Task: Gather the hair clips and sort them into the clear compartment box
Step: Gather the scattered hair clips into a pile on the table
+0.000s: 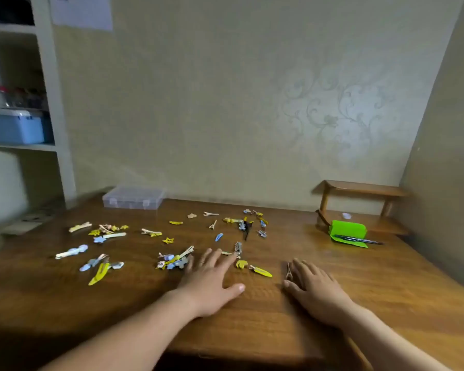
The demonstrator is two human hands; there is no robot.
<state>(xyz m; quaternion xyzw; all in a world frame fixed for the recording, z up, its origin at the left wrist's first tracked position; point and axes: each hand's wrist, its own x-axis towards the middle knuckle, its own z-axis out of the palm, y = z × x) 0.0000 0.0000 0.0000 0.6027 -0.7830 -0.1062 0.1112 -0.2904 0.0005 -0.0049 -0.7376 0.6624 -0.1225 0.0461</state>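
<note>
Left hand (210, 279) and right hand (312, 286), two flat palms with fingers released and grasping nothing, rest near the front edge of the desk (265, 309) among roughly three dozen scattered hair clips (172, 262); one clear compartment box (133, 200) stands near the far left corner

Wooden table (51, 303), glossy grain, dim warm light. Behind the table: beige wallpaper (198, 116) with faint floral scrolls (332, 111). Beyond table's far left corner: white shelving (52, 89) holding blue bin (14, 128). On table's far right corner: small wooden rack (364, 190).
</note>
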